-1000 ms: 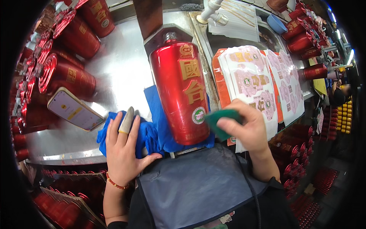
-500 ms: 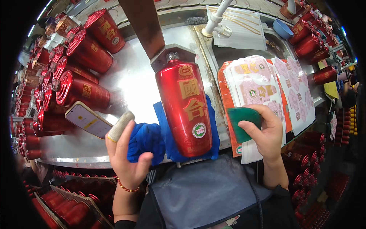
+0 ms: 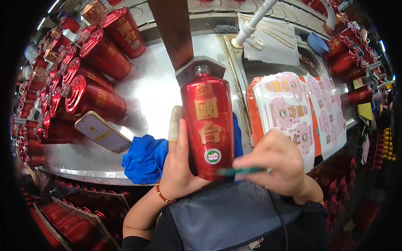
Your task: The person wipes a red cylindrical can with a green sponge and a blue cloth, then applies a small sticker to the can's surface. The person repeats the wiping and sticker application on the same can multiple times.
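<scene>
A glossy red bottle [image 3: 208,117] with gold lettering lies on its back in the middle, its clear neck pointing away from me. A round white-and-green sticker [image 3: 212,156] sits near its base. My left hand [image 3: 178,169] cradles the bottle's left side, thumb at the base; one finger wears a grey fabric cot [image 3: 174,125]. My right hand [image 3: 278,161], blurred, pinches a thin green scraper [image 3: 247,170] held edge-on, its tip at the bottle's lower right side. A blue cloth [image 3: 238,134] shows beneath the bottle.
A bunched blue cloth [image 3: 144,159] and a phone [image 3: 102,133] lie left of the bottle, beside several red bottles [image 3: 100,98]. Printed decal sheets [image 3: 289,108] lie at right, below a white pipe [image 3: 253,25] and blue bowl [image 3: 318,43]. A brown post [image 3: 171,33] stands behind.
My left hand has moved right onto the bottle, which now lies straighter. My right hand has brought the green scraper leftward from the decal sheets to the bottle's base, turning it edge-on.
</scene>
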`<state>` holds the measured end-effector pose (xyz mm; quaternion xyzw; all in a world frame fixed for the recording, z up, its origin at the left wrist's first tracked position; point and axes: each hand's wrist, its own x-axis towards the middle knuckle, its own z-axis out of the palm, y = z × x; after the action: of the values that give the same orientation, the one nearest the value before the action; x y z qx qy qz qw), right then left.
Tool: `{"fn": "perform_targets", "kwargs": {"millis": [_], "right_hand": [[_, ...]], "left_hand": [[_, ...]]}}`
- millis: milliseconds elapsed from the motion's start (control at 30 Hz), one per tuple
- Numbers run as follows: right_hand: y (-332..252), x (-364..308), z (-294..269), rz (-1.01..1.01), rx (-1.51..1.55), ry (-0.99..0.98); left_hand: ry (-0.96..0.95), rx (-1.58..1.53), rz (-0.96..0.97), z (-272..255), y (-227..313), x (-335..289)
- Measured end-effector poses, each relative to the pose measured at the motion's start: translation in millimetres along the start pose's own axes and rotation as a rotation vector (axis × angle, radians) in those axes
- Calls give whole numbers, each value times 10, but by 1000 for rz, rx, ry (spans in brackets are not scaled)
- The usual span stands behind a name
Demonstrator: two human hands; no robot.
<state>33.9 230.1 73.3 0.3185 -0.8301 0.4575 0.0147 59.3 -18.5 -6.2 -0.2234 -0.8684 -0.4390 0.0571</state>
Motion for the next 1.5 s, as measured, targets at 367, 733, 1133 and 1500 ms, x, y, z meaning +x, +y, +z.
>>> {"fn": "perform_targets", "kwargs": {"millis": [367, 733, 1133, 1500], "right_hand": [[118, 526, 6, -270, -589, 121], [98, 737, -78, -359, -609, -6], [226, 1015, -254, -216, -625, 99], [230, 673, 70, -411, -500, 75]], "left_hand": [[71, -91, 26, 94, -93, 7], [111, -62, 85, 104, -138, -28], [148, -59, 93, 109, -142, -30], [76, -33, 79, 84, -161, -42]]}}
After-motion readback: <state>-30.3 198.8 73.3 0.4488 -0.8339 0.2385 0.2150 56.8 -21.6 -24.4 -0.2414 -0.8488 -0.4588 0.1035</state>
